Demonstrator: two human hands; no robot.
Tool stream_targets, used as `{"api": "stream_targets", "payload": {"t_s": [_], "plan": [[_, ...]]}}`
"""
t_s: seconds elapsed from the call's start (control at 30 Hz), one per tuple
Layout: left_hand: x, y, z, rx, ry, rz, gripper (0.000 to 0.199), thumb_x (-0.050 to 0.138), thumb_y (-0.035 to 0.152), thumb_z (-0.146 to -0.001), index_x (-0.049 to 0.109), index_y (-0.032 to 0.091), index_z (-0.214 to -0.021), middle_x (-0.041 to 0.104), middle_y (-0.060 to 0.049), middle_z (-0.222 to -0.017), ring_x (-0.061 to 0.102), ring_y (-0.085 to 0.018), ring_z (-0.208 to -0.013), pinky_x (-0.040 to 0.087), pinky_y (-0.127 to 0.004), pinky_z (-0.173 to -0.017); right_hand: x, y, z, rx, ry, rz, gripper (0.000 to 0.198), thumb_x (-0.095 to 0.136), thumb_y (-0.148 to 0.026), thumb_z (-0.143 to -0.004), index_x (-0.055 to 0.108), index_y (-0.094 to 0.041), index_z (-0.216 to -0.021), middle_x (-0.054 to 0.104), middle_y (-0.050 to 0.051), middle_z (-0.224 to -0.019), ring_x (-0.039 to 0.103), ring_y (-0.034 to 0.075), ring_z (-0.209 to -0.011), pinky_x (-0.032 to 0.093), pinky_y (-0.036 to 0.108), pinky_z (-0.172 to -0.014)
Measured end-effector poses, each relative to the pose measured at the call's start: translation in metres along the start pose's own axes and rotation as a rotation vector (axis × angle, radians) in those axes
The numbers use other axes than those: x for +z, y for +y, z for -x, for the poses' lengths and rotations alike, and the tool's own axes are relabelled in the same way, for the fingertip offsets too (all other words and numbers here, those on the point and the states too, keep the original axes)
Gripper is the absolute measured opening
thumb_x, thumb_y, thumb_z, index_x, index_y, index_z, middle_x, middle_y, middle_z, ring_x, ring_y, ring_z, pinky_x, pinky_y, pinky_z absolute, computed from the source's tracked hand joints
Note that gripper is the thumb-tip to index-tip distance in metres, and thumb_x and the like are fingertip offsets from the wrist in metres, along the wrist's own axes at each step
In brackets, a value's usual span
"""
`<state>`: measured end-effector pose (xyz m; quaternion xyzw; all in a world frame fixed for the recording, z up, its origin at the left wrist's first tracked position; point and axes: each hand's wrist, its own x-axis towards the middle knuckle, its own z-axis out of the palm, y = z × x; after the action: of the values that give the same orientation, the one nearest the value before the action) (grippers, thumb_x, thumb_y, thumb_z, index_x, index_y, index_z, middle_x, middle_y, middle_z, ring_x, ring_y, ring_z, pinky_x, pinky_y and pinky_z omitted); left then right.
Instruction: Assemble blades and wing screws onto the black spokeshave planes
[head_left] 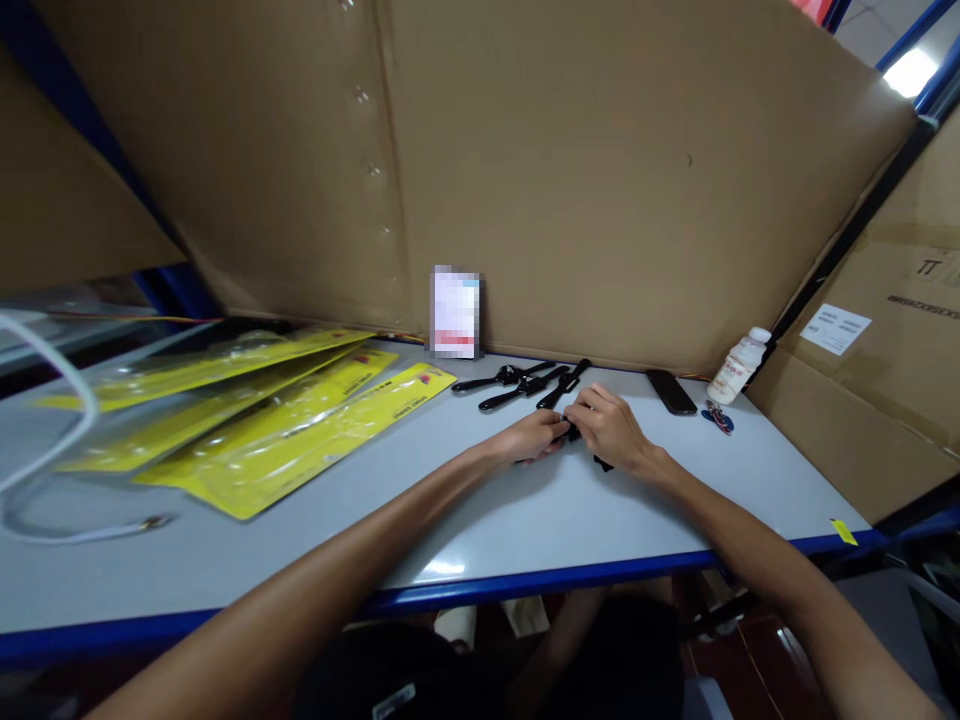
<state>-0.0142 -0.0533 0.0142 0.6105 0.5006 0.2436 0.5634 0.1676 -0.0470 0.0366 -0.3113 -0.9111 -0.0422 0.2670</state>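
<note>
My left hand (534,437) is closed around one end of a black spokeshave (573,431), low over the table. Fingers of my right hand (609,425) pinch at its middle, and a dark end (603,464) pokes out below that palm. Most of the held tool is hidden by my hands. Just beyond them lie three similar black spokeshaves, one at the left (501,378), another in the middle (523,388) and a third (564,385) nearest my right hand.
Several yellow-backed clear plastic packs (322,430) fan out at left, near a white cable (82,400). A phone with a lit screen (455,312) leans on the cardboard wall (600,200). To the right are a dark phone (671,392), a white bottle (740,366) and a small keychain (718,418).
</note>
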Motion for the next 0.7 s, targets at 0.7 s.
{"api": "stream_targets", "payload": {"t_s": [0.7], "plan": [[-0.002,0.008,0.007,-0.033,-0.035,0.029,0.037,0.062,0.037,-0.096,0.06,0.017,-0.127,0.064,-0.01,-0.125,0.066,-0.023,-0.103,0.058,-0.044,-0.087,0.012,0.005,0.002,-0.03,0.06,0.03,0.028,0.045,-0.012,-0.1,0.068,-0.018,-0.088,0.055,0.006,-0.081,0.049,0.021,-0.084,0.043,0.032,-0.075]]}}
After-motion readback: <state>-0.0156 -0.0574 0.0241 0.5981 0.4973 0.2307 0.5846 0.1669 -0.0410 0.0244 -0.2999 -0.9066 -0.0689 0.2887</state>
